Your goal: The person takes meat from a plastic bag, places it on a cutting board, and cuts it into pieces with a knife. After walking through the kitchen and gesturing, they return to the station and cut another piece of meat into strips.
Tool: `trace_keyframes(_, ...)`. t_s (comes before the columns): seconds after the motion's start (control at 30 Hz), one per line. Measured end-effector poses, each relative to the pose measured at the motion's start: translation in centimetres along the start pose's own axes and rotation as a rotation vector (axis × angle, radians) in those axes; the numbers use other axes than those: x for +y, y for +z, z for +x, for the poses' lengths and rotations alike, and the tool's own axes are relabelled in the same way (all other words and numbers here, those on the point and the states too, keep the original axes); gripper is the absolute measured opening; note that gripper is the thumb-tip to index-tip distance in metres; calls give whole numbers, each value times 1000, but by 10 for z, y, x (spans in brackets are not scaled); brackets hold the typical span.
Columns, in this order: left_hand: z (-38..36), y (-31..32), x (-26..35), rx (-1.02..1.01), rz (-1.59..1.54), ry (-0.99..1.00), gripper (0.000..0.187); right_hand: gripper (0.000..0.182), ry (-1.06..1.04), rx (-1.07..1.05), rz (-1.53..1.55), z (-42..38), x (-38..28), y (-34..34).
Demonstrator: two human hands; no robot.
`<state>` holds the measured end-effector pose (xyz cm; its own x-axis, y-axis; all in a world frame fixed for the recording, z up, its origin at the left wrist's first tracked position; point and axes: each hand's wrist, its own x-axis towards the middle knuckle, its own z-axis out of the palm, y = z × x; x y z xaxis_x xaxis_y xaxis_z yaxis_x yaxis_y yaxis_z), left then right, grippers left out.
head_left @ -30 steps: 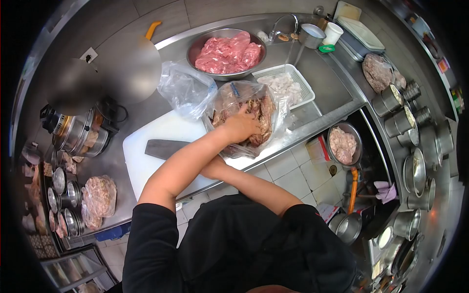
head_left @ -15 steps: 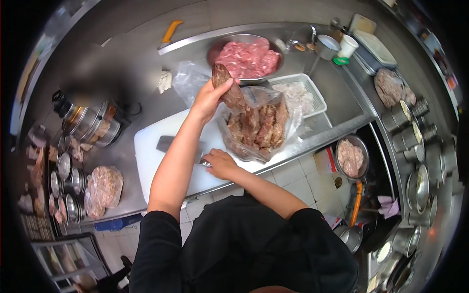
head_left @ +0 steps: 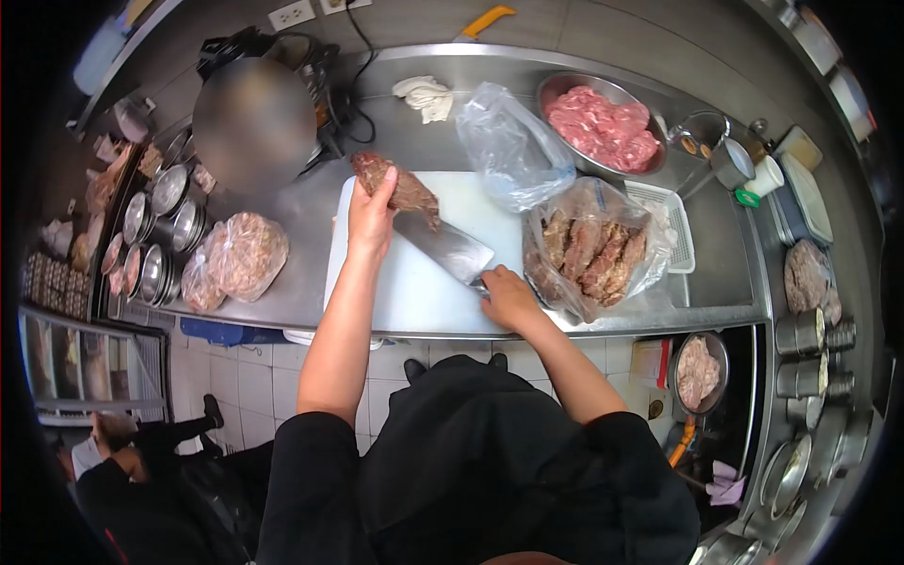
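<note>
My left hand (head_left: 372,215) grips a long brown piece of meat (head_left: 411,196) above the far left part of the white cutting board (head_left: 377,292). The fingers of my right hand (head_left: 509,298) are wrapped round the handle of a cleaver (head_left: 448,250). Its broad blade lies over the board and points toward the far left, just below the meat's lower end. Right of the board, an open clear plastic bag (head_left: 659,247) holds several more brown meat pieces (head_left: 595,254). Another clear plastic bag (head_left: 508,141) lies crumpled at the board's far edge.
A steel bowl (head_left: 603,169) of pink raw meat stands at the back beside the sink. Bagged meat (head_left: 249,256) and stacked steel bowls (head_left: 141,221) are on the left. A white basket (head_left: 685,235) sits behind the meat bag. Another person (head_left: 141,471) is at lower left.
My left hand has brought the meat piece from above the bag leftward over the board. The cleaver's blade now shows under the meat, still in my right hand. The view has shifted.
</note>
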<state>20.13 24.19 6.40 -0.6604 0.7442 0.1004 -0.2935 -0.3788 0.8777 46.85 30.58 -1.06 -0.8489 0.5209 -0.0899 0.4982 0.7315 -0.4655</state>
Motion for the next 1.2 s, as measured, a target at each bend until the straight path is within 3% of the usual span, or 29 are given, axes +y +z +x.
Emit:
trace_keyframes(0.07, -5, -33, -8, 162, 7, 42, 37, 33, 19, -16, -1, -16, 9, 5)
trace_keyframes(0.17, -23, -89, -19, 239, -118, -12, 37, 34, 109, -97, 8, -49, 17, -13)
trace_keyframes(0.23, -40, -114, -19, 309, -72, -7, 37, 34, 205, -105, 41, -73, 4, -40)
trace_keyframes(0.3, -60, -134, -19, 356, 198, -39, 36, 32, 195, -114, 36, -91, 6, -48)
trace_keyframes(0.43, -85, -156, -18, 399, 278, -38, 36, 30, 221, -133, 121, -92, -9, -56)
trace_keyframes(0.63, -90, -161, -15, 384, 288, -67, 38, 28, 89, -33, 171, -48, -71, -57)
trace_keyframes(0.7, -89, -157, -13, 385, 260, -52, 37, 27, -36, 138, 277, -31, -91, -53)
trace_keyframes(0.77, -89, -158, -14, 387, 232, -38, 37, 25, -28, 100, 307, -13, -105, -51)
trace_keyframes(0.83, -89, -164, -17, 364, 249, -52, 37, 27, -69, -176, -31, 9, -95, -26)
trace_keyframes(0.9, -90, -167, -19, 376, 247, -51, 37, 29, -89, -262, -115, 17, -80, -9)
trace_keyframes(1.0, -93, -172, -13, 423, 239, -52, 38, 32, 9, -263, -50, 12, -87, -27)
trace_keyframes(1.1, -91, -172, 8, 448, 252, -67, 39, 32, 47, -117, 77, -10, -76, -41)
trace_keyframes(1.17, -84, -157, 28, 426, 144, -40, 38, 34, 293, -159, 224, -26, -72, -55)
trace_keyframes(1.2, -74, -151, 32, 379, 151, -53, 41, 34, 283, -91, 276, -33, -62, -51)
